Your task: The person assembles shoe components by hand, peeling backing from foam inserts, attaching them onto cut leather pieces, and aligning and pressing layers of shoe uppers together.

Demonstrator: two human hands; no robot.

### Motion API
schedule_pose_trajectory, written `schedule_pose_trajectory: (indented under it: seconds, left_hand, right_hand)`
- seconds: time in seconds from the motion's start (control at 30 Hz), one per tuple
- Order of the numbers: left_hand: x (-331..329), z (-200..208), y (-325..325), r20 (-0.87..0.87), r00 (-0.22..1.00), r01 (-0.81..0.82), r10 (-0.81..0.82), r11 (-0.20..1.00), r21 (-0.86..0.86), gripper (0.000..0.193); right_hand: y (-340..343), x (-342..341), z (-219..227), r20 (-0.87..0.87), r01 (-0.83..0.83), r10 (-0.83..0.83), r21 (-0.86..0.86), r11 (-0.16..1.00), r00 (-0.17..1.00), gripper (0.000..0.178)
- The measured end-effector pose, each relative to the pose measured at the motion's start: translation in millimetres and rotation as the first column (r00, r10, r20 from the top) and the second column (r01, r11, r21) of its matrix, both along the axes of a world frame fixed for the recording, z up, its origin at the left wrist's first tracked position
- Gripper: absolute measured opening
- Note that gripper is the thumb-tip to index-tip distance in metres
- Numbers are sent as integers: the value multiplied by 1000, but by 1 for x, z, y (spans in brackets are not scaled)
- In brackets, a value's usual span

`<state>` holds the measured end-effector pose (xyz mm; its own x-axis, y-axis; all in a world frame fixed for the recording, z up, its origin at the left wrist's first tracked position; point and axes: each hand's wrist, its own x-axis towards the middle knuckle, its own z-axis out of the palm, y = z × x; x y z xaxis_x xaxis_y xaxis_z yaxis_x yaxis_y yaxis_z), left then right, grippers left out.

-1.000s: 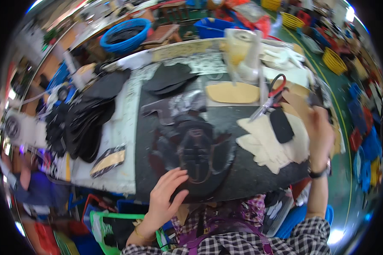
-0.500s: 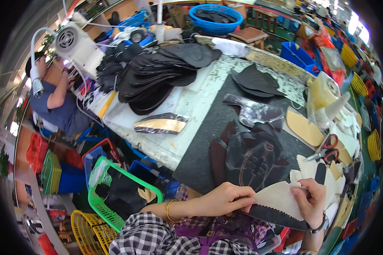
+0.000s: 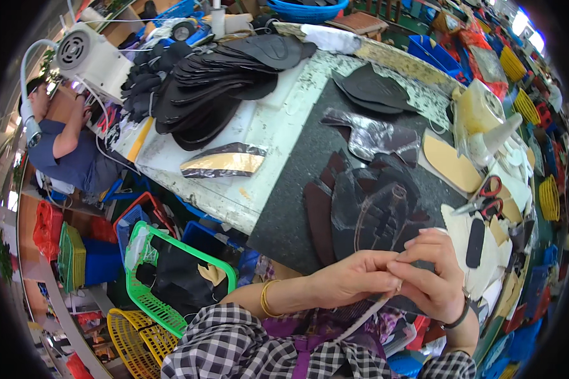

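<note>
My left hand [image 3: 354, 278] and my right hand [image 3: 433, 275] meet over the table's near edge, fingertips pinched together. Between them is a pale, stiff cut piece [image 3: 365, 319], seen almost edge-on and slanting down toward my lap. Most of its face is hidden. Just beyond my hands, stitched dark shoe uppers [image 3: 382, 208] lie piled on the dark board [image 3: 284, 221]. To the right of my right hand rest a small black strip [image 3: 475, 243] and several pale cut pieces [image 3: 458, 230]. Red-handled scissors [image 3: 487, 199] lie on top of these.
Stacked black shoe pieces [image 3: 234, 76] cover the table's far left. A glue-stained plastic container [image 3: 477, 120] stands at the right. Left of me are a green basket [image 3: 133, 278] and a yellow basket [image 3: 123, 335]. A seated person [image 3: 69, 145] works at the far left.
The pale piece has turned from face-up to edge-on, its black toothed-edge strip no longer showing. My right hand has moved up and left to meet my left hand. The whole view has shifted slightly.
</note>
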<state>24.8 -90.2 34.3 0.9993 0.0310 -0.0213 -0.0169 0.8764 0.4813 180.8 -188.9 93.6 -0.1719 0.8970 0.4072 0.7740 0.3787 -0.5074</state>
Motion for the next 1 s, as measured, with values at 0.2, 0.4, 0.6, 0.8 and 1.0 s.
schedule_pose_trajectory:
  seconds: [0.2,0.4,0.6,0.8,1.0]
  left_hand:
    - [-18,-11,-11,137,947,-311,292,938,153,21]
    - [-112,-24,40,114,781,-625,614,765,156,26]
    - [-129,-46,25,-328,924,243,199,357,902,37]
    - [-73,-19,43,-273,955,276,-115,680,679,53]
    - [-78,-26,34,-377,840,434,-391,65,899,49]
  right_hand:
    - [-21,-10,-24,110,-15,-11,232,973,994,32]
    - [-69,-5,-30,-253,-293,219,-310,904,942,18]
    - [-89,-5,-25,-592,23,-361,-500,866,721,13]
    - [-57,0,-31,-664,113,-509,-544,832,548,11]
    - [-49,15,-12,-901,-54,-264,-299,953,345,16]
